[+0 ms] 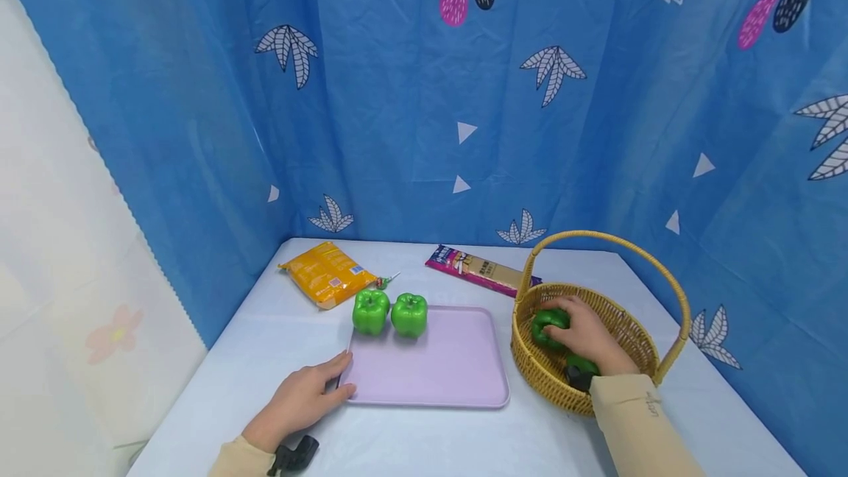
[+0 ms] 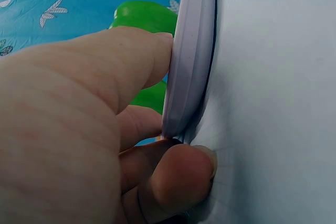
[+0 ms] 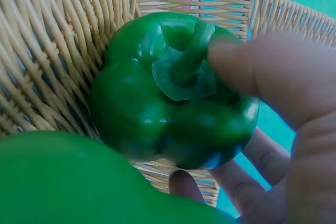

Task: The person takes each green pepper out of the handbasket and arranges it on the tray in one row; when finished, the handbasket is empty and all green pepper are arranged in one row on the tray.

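Note:
In the head view, my right hand (image 1: pixel 589 333) reaches into a woven basket (image 1: pixel 553 381) and grips a green bell pepper (image 1: pixel 542 327). The right wrist view has the thumb beside the stem of this pepper (image 3: pixel 136 98) and fingers curled round its far side. Another green pepper (image 1: pixel 580 364) lies nearer in the basket, partly hidden by my wrist. My left hand (image 1: pixel 301 396) touches the left edge of a pale purple tray (image 1: pixel 430 374), fingers loosely extended. Two green bell peppers (image 1: pixel 371 313) stand side by side at the tray's back left.
An orange packet (image 1: pixel 327 274) lies at the back left, with a small wrapped lollipop (image 1: pixel 383 283) beside it. Behind the tray, a long pack of noodles (image 1: pixel 480 269) reaches toward the basket. The basket's tall handle (image 1: pixel 676 293) arches above its right side. Blue curtains enclose the table.

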The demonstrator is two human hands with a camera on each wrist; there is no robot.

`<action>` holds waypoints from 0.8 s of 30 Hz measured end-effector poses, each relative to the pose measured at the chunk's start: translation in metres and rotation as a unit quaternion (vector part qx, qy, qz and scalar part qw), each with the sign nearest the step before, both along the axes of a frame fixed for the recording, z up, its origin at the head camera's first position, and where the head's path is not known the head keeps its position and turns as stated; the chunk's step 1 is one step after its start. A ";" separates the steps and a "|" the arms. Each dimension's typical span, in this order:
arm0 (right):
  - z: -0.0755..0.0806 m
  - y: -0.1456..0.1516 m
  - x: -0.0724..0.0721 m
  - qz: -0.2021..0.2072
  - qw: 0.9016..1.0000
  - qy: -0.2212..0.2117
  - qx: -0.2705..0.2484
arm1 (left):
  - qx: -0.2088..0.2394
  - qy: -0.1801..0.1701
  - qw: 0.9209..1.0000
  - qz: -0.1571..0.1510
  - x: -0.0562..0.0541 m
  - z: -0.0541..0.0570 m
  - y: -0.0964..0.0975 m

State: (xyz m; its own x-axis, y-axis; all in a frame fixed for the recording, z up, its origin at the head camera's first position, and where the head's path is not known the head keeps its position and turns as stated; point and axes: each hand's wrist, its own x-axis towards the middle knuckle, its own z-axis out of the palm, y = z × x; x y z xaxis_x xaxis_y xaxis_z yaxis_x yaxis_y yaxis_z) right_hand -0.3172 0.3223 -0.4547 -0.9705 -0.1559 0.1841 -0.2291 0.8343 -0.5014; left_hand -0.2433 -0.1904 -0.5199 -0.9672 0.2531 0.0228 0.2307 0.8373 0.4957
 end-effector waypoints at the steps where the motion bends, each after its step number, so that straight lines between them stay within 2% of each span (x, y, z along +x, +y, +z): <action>1: 0.000 0.000 0.000 0.000 1.000 -0.002 0.001 | 0.001 -0.002 1.000 0.000 0.000 0.000 0.000; 7: 0.000 0.001 0.000 -0.010 1.000 -0.013 -0.007 | 0.002 -0.001 1.000 0.001 0.001 0.001 0.001; 15: 0.002 0.001 0.000 -0.082 0.995 -0.023 -0.049 | 0.001 0.004 1.000 -0.003 0.000 0.002 0.001; 18: 0.001 0.001 0.000 -0.082 0.995 -0.019 -0.055 | 0.001 0.003 1.000 -0.003 0.000 0.002 0.001; 24: 0.001 0.001 0.003 -0.058 0.997 0.021 -0.045 | 0.003 -0.003 1.000 0.003 0.002 0.003 0.002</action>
